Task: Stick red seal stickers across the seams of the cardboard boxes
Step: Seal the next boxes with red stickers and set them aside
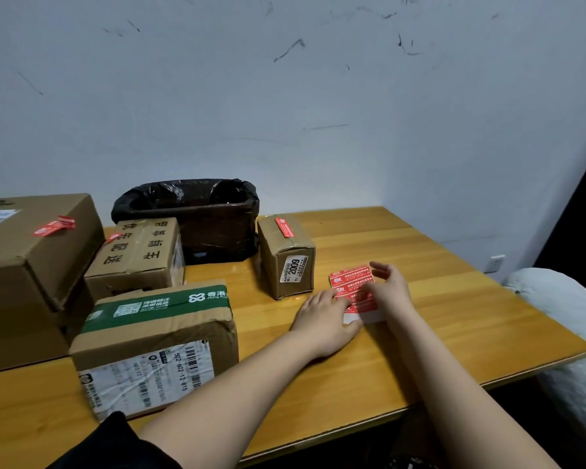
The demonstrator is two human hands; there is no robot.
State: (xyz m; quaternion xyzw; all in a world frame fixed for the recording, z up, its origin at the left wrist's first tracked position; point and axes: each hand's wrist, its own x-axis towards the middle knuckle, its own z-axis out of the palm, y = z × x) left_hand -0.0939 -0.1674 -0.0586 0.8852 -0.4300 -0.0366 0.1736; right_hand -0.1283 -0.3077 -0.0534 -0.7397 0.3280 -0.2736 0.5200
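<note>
A person's two bare forearms reach over a wooden table (454, 316) toward a red sticker sheet (352, 287) lying flat near the table's middle right. The left hand (322, 316) rests palm down on the sheet's lower left, fingers fairly straight, covering that part. The right hand (391, 289) sits at the sheet's right edge with fingers loosely curved; whether it pinches a sticker cannot be told. The sheet's white print is too small to read.

Just left of the sheet stands a small box (286, 262) with a red seal (284, 227) on top and a label reading "2009". A green-taped box (156, 346) in front shows "Hong Ko", cut off by its edge, and a label reading "502-602-12-815". Behind it a printed box (137, 255) carries large Chinese characters. A big box (31, 252), cut off at left, bears red seals (55, 226). A bin (197, 218) lined with black plastic stands at the wall.
</note>
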